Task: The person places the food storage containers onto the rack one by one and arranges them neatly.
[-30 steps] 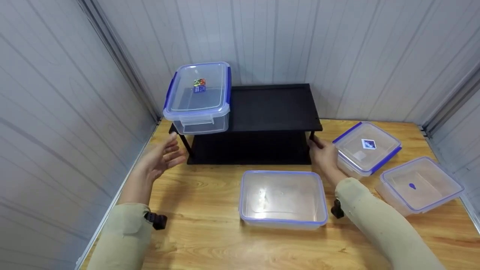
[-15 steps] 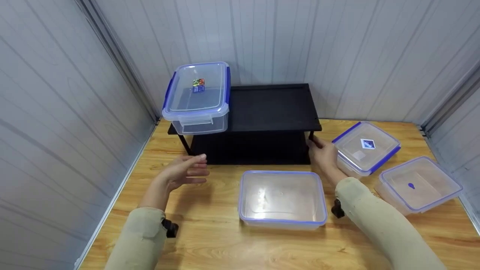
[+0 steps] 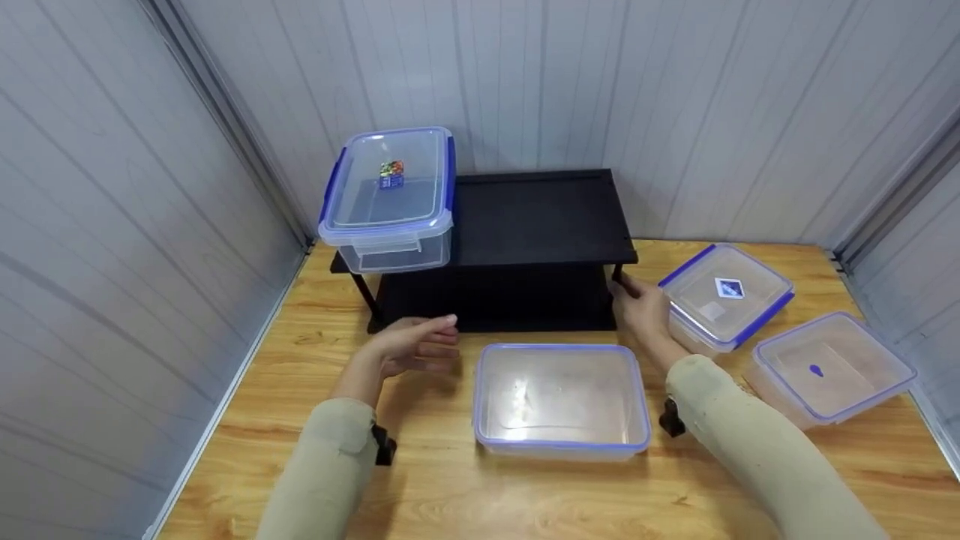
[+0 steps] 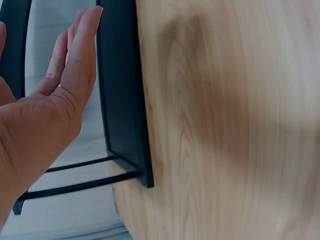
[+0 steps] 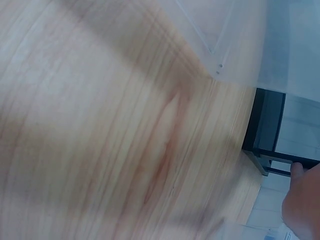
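A black two-tier shelf (image 3: 547, 217) stands at the back of the wooden table, with a clear blue-rimmed lidded box (image 3: 394, 187) on the left of its top tier. My right hand (image 3: 645, 311) grips the shelf's front right post (image 3: 617, 272), fingers curled round it. My left hand (image 3: 412, 345) hangs before the lower tier, fingers extended, holding nothing. In the left wrist view the left hand (image 4: 55, 95) is beside the shelf (image 4: 120, 85) without visible contact. The right wrist view shows part of the right hand (image 5: 303, 200) at a post (image 5: 282, 157).
An open clear box (image 3: 562, 397) lies on the table (image 3: 442, 495) in front of the shelf. To the right are a box with blue side clips (image 3: 727, 300) and another clear box (image 3: 836, 367). Panel walls (image 3: 112, 225) enclose the table's back and sides.
My left hand has moved right and down, away from the upper left box to the front of the lower tier. My right hand stays at the post. The view has shifted slightly.
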The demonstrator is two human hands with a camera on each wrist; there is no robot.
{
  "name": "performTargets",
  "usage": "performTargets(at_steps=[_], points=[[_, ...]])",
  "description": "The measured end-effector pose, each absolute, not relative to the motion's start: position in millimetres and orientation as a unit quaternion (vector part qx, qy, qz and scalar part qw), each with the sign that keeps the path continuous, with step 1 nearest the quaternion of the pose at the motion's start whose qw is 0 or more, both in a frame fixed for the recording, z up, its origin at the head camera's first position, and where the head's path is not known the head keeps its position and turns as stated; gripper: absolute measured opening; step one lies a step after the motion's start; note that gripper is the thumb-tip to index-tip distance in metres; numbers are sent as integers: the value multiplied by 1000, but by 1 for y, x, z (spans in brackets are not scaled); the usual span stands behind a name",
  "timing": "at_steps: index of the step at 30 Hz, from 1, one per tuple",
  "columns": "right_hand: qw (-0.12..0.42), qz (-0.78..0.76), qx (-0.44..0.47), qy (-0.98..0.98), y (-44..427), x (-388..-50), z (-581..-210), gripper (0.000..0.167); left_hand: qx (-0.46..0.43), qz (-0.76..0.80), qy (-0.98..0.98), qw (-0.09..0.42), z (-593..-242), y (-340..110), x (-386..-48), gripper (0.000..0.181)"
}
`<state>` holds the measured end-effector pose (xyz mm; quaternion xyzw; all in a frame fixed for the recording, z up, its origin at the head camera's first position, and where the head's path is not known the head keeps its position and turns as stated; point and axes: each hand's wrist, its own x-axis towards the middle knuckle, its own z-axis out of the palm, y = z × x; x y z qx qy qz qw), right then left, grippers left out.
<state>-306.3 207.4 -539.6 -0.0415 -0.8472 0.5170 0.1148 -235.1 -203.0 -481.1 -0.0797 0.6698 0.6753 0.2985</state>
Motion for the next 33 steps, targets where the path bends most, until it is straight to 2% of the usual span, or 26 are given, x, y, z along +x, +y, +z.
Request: performTargets(at_steps=[10, 17, 26, 33], points=[[121, 529, -31, -840, 207, -308, -541, 33, -62, 662, 670, 330, -498, -180, -241, 65], [125, 522, -38, -843, 207, -308, -541, 32, -74, 666, 659, 341, -508, -167, -243, 51], [130, 526, -40, -839, 205, -309, -541, 32, -82, 673, 656, 331, -515, -164, -236, 57], [134, 522, -35, -842, 205, -310, -543, 32, -72, 667, 668, 323, -519, -164, -233, 46]])
